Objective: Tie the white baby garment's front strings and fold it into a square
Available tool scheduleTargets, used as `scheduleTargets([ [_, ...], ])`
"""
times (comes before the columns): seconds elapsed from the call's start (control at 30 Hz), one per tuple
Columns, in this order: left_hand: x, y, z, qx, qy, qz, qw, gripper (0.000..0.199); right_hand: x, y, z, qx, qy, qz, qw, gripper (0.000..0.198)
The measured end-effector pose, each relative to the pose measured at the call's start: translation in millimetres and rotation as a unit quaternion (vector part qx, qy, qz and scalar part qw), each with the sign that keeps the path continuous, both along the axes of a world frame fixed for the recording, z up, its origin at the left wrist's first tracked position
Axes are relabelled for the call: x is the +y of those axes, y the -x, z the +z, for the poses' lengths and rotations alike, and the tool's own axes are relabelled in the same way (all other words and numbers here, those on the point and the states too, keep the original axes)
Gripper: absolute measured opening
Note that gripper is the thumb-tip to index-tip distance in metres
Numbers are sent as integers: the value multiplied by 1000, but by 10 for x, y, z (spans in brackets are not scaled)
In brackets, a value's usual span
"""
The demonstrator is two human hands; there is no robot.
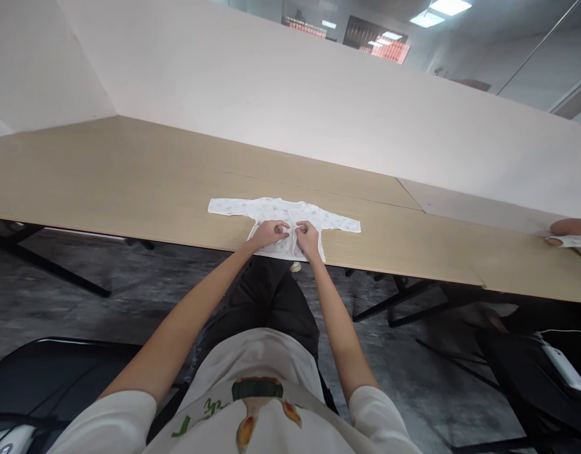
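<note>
A small white long-sleeved baby shirt (276, 208) with a faint print lies spread on the tabletop, its sleeves stretched out to both sides and its hem at the table's front edge. My left hand (270, 233) is closed in a pinch on the shirt's front, just left of the middle opening. On the other side of that opening, my right hand (307, 237) pinches the cloth too. A narrow gap separates the two hands. Whatever fastening may lie under the fingertips is too small to make out.
The long wooden table (130, 176) runs along a white partition (253, 94). At the far right another person's hand (571, 227) touches white cloth. Black chairs stand at the lower left (73, 372) and lower right, the right one bearing a white power strip-like object (565, 367).
</note>
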State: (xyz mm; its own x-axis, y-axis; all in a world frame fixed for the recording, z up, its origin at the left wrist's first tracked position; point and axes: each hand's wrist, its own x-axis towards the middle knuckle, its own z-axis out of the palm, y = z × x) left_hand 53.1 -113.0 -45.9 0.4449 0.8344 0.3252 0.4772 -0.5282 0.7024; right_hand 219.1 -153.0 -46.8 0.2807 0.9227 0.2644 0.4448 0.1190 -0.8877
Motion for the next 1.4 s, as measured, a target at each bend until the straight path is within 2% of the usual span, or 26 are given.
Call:
scheduleTargets([
  [0.17, 1, -5, -19, -14, 9, 20, 1000, 31, -5, -52, -7, 42, -16, -130, 991, 23],
  [0.27, 2, -8, -27, -16, 7, 25, 1000, 30, -10, -73, -36, 57, -25, -160, 985, 25],
  [0.43, 3, -11, -24, -20, 0, 19, 1000, 27, 119, -94, -3, 0, -4, -134, 991, 20],
  [0.63, -18, -19, -12, -13, -1, 30, 999, 27, 636, 37, 238, -159, 78, -86, 980, 12],
  [0.77, -44, -26, -24, 3, 7, 41, 999, 24, 890, 41, 238, -192, 137, -72, 969, 16],
  [0.87, 7, -61, 4, 21, 16, 65, 998, 19, 950, -92, 152, -151, 108, -70, 980, 23],
  [1.03, 309, -295, 173, 67, 74, 144, 985, 22, 925, -300, 2, -45, 0, -56, 997, 23],
  [1.13, 496, -494, 221, 86, 40, 213, 972, 23, 900, -316, -48, -60, -22, -54, 997, 23],
  [1.23, 584, -623, 155, 136, 10, 253, 958, 32, 889, -290, -64, -50, -30, -70, 996, 17],
  [1.4, 586, -634, 7, 169, -27, 243, 955, 34, 879, -261, -61, -22, -41, -76, 996, 25],
])
